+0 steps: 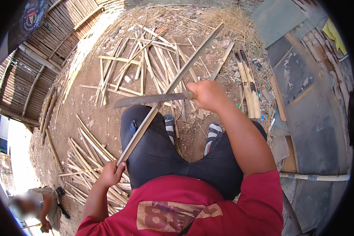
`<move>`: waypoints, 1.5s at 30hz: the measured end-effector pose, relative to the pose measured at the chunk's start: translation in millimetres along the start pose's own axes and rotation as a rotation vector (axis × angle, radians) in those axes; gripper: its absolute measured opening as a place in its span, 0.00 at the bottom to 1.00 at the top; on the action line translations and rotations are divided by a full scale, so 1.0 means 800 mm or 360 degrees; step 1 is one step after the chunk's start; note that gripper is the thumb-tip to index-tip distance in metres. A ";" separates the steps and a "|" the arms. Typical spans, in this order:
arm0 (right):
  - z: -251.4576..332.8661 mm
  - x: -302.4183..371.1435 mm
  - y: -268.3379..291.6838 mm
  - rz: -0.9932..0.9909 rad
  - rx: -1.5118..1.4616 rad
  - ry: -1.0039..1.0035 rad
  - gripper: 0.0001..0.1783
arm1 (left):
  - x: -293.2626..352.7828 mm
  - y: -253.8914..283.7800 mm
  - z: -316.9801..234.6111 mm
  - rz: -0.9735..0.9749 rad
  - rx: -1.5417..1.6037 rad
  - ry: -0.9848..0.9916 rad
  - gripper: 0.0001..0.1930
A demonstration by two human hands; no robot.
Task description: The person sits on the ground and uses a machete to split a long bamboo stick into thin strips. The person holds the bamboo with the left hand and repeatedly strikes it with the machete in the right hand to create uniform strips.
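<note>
My left hand (115, 173) is closed round the near end of a long split bamboo strip (196, 56), which slants across my left thigh and rises toward the far right. In my right hand (207, 95) is the handle of a machete (149, 100), its dark blade pointing left. The blade lies across the strip just above my left knee; whether it bites into the bamboo I cannot tell. My legs, in dark trousers, are bent beneath both.
Loose bamboo strips (147, 63) lie scattered ahead, and a pile (92, 153) spreads beside my left leg. Dark-marked bamboo pieces (248, 84) lie to the right, near dark flat sheets (310, 118). A bamboo wall (63, 31) stands at left; another person (47, 202) is at lower left.
</note>
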State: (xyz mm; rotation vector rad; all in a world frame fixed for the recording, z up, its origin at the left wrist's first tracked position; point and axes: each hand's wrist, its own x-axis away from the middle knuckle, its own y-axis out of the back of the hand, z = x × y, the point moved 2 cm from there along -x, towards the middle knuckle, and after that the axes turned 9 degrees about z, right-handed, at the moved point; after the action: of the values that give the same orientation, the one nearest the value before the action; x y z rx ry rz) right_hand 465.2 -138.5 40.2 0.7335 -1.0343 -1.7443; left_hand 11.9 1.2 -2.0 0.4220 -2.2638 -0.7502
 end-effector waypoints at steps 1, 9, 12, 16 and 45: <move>-0.018 0.004 -0.001 -0.0002 -0.0153 -0.0132 0.15 | -0.009 -0.004 0.009 -0.0027 0.0030 -0.0025 0.29; 0.007 0.000 -0.005 -0.0101 0.0494 0.0285 0.15 | 0.003 -0.002 0.011 0.0169 0.0391 0.0072 0.29; -0.030 0.006 0.006 0.0043 0.0140 -0.0156 0.13 | -0.003 -0.007 0.011 0.0170 0.0269 0.0086 0.29; -0.041 0.004 0.012 -0.0198 0.0120 -0.0234 0.13 | -0.003 0.002 -0.004 0.0235 0.0441 0.0129 0.28; -0.019 0.017 0.031 -0.0097 0.0545 0.0379 0.18 | 0.023 0.010 0.028 0.0057 0.0082 0.0011 0.24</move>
State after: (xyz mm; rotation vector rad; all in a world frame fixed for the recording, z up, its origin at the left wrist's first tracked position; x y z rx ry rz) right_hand 483.1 -161.1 54.5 1.1686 -1.1659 -1.5003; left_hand -17.4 7.0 -0.6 0.4069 -2.2821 -0.6723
